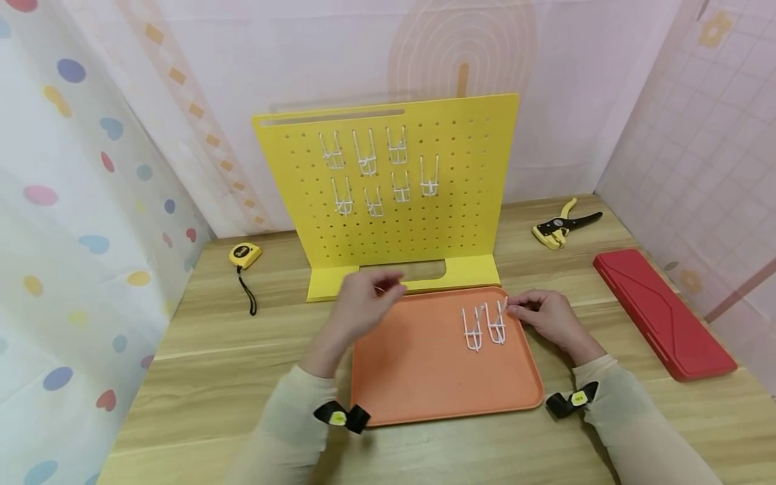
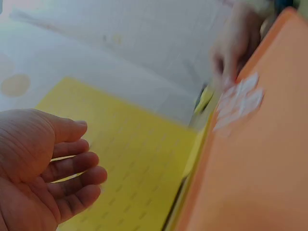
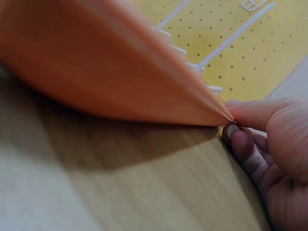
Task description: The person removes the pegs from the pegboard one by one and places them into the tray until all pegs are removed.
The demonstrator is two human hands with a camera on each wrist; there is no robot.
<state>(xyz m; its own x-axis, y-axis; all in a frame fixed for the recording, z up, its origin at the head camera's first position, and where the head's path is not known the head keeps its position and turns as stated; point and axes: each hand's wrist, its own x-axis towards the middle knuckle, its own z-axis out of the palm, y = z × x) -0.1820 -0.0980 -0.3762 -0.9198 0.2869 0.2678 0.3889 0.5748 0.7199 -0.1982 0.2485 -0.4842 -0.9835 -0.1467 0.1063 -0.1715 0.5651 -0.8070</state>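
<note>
An orange tray (image 1: 424, 377) lies in front of a yellow pegboard (image 1: 461, 222). My right hand (image 1: 548, 322) pinches the tray's right rim near its far corner; in the right wrist view the thumb is on top and the fingertips are below the rim. Two white wire hooks, a left one (image 1: 473, 334) and a right one (image 1: 496, 326), lie in the tray close to that hand. Over the tray's far left corner is my left hand (image 1: 366, 303), holding nothing, its fingers loosely bent in the left wrist view (image 2: 43, 168).
Several white wire hooks hang on the pegboard, one of them (image 1: 429, 184) lowest at right. A yellow tape measure (image 1: 245, 254) with a black strap lies at left. Yellow-and-black wire strippers (image 1: 558, 229) and a red case (image 1: 663, 313) are at right.
</note>
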